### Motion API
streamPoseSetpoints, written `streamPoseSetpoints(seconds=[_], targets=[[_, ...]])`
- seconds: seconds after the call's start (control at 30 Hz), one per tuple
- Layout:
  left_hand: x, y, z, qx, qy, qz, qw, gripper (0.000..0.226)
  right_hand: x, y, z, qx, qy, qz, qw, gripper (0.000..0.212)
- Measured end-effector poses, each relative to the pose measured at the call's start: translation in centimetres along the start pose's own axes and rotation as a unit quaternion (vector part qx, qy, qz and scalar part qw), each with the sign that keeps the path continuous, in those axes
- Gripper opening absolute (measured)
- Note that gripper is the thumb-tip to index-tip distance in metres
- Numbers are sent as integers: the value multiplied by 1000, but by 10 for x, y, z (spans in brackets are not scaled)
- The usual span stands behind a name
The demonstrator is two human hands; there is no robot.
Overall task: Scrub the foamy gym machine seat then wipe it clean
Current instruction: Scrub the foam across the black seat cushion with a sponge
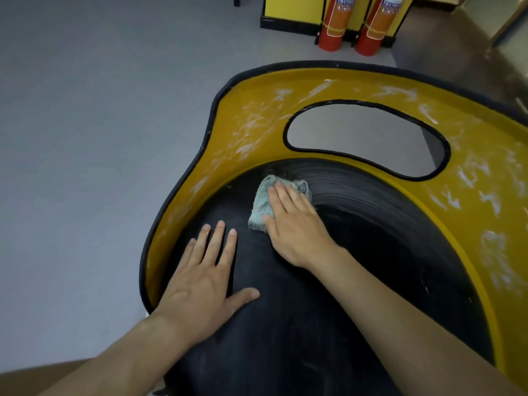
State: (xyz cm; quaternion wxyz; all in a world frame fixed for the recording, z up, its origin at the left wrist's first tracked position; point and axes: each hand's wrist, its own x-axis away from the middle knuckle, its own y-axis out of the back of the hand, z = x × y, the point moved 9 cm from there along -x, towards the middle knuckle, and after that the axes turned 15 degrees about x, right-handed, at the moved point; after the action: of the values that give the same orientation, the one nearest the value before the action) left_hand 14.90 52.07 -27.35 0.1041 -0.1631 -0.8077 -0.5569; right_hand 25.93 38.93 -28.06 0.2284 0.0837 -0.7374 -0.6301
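Seat [371,267] beneath right hand [297,227] and cloth [261,201]

Grey floor [100,138]; two red extinguishers [333,27] against yellow cabinet [291,10].

Cloth [261,204] on seat [285,338]: right part hidden under right hand [297,224], full shape cannot tell. Seat pad just right of cloth: streaked blur, surface detail lost. Seat's yellow surround [237,124]: cut off by right and bottom edges. Two fire extinguishers [333,27] beyond seat: tops cut off, label print blurred, unreadable. Yellow-black stand [288,10] behind them: only base in view. Brown shape [17,380] left of seat: cut off, unidentifiable.
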Motion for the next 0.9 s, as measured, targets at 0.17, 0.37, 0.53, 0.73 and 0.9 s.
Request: streamPoseSetpoints(seconds=[0.17, 0.37, 0.53, 0.73, 0.9], targets=[[5, -7, 7, 21, 31, 7, 999, 120, 72, -5, 38, 14, 70, 8, 997, 68], [16, -5, 15, 44, 51, 16, 998, 111, -28, 11, 51, 10, 47, 2, 999, 63], [17, -2, 14, 78, 48, 13, 996, 114, -57, 21, 63, 13, 27, -16, 999, 61], [14, -4, 7, 60, 46, 7, 997, 115, 18, 12, 59, 20, 79, -16, 997, 64], [12, -8, 0, 33, 38, 17, 999, 115, -33, 1, -30, 8, -46, 14, 999, 64]])
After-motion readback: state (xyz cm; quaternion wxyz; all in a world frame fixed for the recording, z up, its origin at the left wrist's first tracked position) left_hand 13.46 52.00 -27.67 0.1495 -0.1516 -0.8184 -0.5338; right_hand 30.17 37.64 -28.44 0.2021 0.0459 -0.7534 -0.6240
